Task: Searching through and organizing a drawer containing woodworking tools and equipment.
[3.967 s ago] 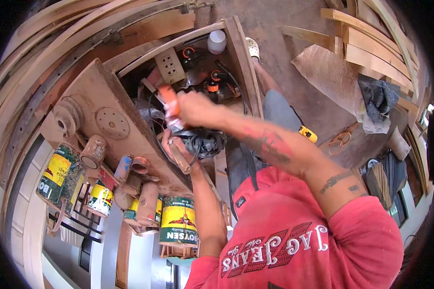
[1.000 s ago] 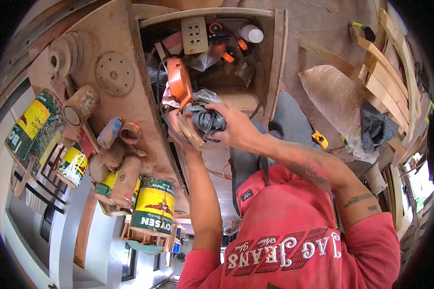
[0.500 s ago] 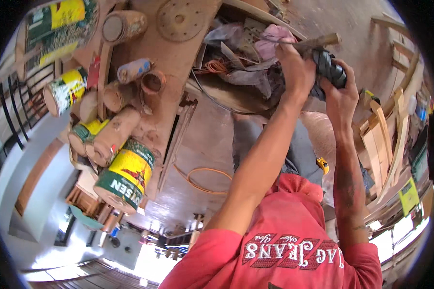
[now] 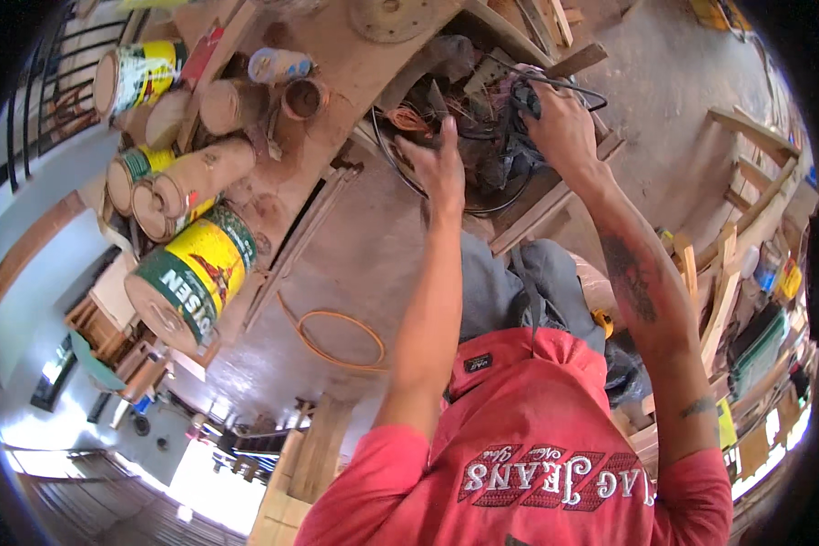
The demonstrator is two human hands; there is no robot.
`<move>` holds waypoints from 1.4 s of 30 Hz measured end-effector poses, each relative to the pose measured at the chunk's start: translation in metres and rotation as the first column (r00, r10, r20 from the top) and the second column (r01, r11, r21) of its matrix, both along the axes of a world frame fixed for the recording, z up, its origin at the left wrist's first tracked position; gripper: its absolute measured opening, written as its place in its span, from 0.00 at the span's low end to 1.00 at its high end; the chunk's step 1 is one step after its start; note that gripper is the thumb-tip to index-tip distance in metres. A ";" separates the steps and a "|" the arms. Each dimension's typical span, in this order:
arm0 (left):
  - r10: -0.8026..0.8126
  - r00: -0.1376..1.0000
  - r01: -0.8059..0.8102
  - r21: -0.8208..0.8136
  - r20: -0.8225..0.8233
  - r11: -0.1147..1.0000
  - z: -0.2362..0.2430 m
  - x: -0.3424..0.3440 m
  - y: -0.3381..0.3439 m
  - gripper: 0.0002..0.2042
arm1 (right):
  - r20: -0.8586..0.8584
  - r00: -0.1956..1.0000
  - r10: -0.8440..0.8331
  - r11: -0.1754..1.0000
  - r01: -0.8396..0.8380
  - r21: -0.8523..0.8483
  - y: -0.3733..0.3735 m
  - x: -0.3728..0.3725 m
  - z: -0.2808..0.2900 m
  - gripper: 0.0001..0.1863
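My right hand (image 4: 562, 129) is closed on a crumpled black bundle (image 4: 524, 96) at the right side of an open wooden drawer (image 4: 555, 202). What the bundle is made of cannot be told. My left hand (image 4: 441, 175) is over the drawer's left part, fingers apart, holding nothing. Beneath the hands lie an orange wire coil (image 4: 408, 118), a clear plastic bag (image 4: 450, 56) and dark, tangled scraps. A thin black cable (image 4: 384, 156) bows around the drawer's left and near sides.
Left of the drawer, a dusty workbench (image 4: 337, 127) carries a round perforated disc (image 4: 396, 16), a rusty can (image 4: 304, 98) and several paint cans, one large green and yellow (image 4: 196, 273). An orange hose (image 4: 341, 341) loops on the floor. Wooden frames (image 4: 755, 136) stand at right.
My left hand has left the black bundle and moved left, opening over the drawer. My right hand has brought the bundle left into the drawer. The view has shifted, showing more of the drawer.
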State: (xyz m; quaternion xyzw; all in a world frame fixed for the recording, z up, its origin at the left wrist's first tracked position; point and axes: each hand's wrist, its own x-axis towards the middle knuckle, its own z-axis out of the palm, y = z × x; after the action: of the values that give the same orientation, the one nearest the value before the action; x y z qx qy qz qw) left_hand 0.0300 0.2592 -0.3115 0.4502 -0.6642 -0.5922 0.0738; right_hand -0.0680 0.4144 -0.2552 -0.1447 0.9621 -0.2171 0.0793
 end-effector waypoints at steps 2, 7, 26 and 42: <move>0.077 0.997 -0.077 0.148 0.008 0.986 -0.030 -0.028 -0.010 0.46 | 0.011 1.000 -0.001 1.000 0.001 0.000 0.004 0.001 0.003 0.28; 0.238 0.967 -0.231 0.090 -0.085 0.969 -0.067 -0.026 0.013 0.46 | 0.051 0.998 -0.031 0.998 0.034 -0.055 -0.006 0.022 0.004 0.29; -0.155 0.970 0.219 -0.396 0.189 0.892 0.032 -0.073 0.111 0.21 | 0.312 0.950 0.017 0.975 -0.085 0.204 0.067 0.021 0.073 0.34; -0.136 0.959 -0.086 -0.713 -0.249 0.696 -0.033 -0.047 0.143 0.31 | -0.049 0.472 0.880 0.389 -0.658 0.645 -0.164 -0.003 -0.089 0.23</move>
State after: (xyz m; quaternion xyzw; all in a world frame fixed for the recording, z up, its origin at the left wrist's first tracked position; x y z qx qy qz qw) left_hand -0.0171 0.4018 -0.3447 0.2872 -0.8307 -0.3453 0.3289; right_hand -0.0710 0.2506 -0.3447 -0.5943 0.7874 0.1626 0.0194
